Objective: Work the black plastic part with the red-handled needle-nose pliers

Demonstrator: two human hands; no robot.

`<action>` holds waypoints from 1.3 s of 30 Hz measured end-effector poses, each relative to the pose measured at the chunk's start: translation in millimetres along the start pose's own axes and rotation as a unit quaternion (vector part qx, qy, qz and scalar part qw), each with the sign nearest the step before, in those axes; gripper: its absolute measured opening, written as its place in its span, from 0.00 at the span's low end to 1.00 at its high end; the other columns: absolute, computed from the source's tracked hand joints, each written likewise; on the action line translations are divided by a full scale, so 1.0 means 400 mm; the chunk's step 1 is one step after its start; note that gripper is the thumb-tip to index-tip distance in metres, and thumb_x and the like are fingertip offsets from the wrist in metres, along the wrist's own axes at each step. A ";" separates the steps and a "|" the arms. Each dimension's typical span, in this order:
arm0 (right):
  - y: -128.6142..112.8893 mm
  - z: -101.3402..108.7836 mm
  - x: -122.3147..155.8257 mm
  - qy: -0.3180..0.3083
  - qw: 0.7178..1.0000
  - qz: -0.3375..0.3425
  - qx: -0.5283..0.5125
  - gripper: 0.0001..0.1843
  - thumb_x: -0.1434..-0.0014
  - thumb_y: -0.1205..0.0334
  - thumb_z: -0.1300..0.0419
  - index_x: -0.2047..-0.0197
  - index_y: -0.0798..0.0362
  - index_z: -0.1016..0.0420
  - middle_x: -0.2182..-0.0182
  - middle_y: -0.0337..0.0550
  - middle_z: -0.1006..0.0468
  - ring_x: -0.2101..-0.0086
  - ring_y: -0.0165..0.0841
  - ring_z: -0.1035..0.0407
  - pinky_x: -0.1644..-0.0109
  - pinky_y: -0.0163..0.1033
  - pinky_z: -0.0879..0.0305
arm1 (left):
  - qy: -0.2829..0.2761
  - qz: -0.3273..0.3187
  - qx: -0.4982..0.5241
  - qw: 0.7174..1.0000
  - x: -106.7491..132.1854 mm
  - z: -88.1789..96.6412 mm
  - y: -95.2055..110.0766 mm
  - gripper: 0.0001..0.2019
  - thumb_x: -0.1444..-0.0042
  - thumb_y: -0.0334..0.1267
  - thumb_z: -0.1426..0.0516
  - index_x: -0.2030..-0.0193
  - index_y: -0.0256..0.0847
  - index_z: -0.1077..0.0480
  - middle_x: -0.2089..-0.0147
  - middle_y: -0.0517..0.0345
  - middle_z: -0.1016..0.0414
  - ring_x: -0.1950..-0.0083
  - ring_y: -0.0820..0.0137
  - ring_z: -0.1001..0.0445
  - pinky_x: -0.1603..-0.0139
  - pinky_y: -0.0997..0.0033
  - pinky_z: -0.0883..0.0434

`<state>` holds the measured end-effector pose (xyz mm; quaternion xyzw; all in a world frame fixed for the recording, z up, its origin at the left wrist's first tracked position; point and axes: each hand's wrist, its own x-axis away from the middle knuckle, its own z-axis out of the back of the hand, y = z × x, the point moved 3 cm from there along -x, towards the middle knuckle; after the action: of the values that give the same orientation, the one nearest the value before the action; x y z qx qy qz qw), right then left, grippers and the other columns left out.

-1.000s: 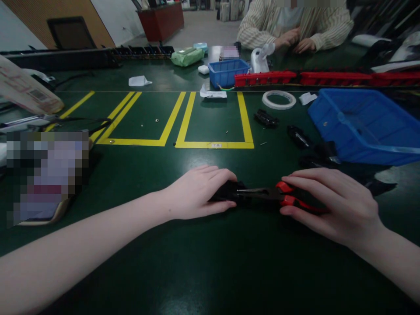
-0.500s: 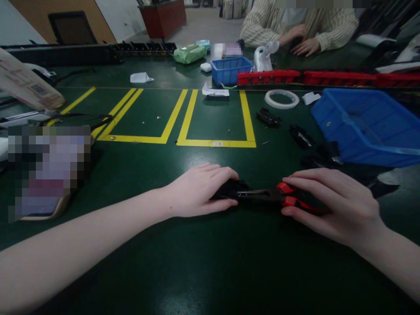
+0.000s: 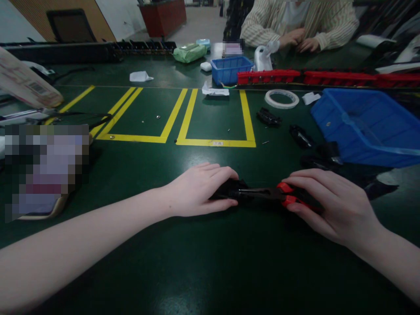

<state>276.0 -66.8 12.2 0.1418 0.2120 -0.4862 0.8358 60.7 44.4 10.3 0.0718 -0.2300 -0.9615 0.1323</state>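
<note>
Left hand (image 3: 205, 190) is gripping a black part (image 3: 226, 190) between thumb and fingers, low at the counter (image 3: 197, 258). Right hand (image 3: 341, 205) is holding red-handled pliers (image 3: 264, 193) by the grips; nose is pointing left and reaching the part. Can't tell if the jaws are biting it. Work is sitting nearer the wearer than the yellow tape (image 3: 197, 142). Loose black parts (image 3: 301, 136) are lying left of the blue bin (image 3: 377, 146), with a tape roll (image 3: 278, 106) resting farther back. A phone (image 3: 49, 175), blurred, is sitting far left.
</note>
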 end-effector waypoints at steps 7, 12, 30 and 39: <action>0.008 -0.014 0.010 -0.012 0.999 -0.033 -0.025 0.11 0.38 0.60 0.49 0.54 0.54 0.33 0.61 0.50 0.27 0.63 0.38 0.30 0.64 0.43 0.33 | 0.002 -0.003 0.008 1.000 0.002 0.001 0.000 0.17 0.38 0.45 0.45 0.49 0.36 0.36 0.56 0.54 0.26 0.57 0.66 0.27 0.56 0.66 0.32; 0.017 -0.012 0.008 0.001 0.998 -0.054 -0.041 0.14 0.36 0.55 0.50 0.52 0.54 0.34 0.60 0.51 0.27 0.62 0.39 0.31 0.63 0.44 0.33 | -0.004 -0.017 0.004 1.000 0.000 0.005 0.003 0.16 0.39 0.46 0.44 0.52 0.36 0.35 0.58 0.56 0.28 0.59 0.68 0.29 0.59 0.68 0.33; -0.034 0.013 -0.011 0.050 0.992 -0.087 -0.076 0.17 0.37 0.49 0.49 0.56 0.55 0.33 0.64 0.49 0.25 0.66 0.35 0.31 0.65 0.40 0.34 | 0.096 0.044 0.047 0.993 0.018 0.023 0.046 0.18 0.43 0.44 0.43 0.47 0.41 0.35 0.48 0.54 0.31 0.47 0.62 0.34 0.48 0.61 0.37; -0.067 0.041 -0.022 0.128 0.990 -0.045 -0.041 0.19 0.39 0.47 0.46 0.57 0.56 0.32 0.66 0.48 0.25 0.67 0.34 0.32 0.66 0.40 0.36 | 0.044 0.089 0.098 0.990 0.004 0.030 0.142 0.07 0.34 0.35 0.49 0.58 0.43 0.29 0.64 0.65 0.25 0.61 0.72 0.29 0.49 0.64 0.42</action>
<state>252.3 -80.7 29.9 0.1589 0.3433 -0.4923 0.7839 69.5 0.4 46.8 0.1059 -0.3224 -0.9146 0.2199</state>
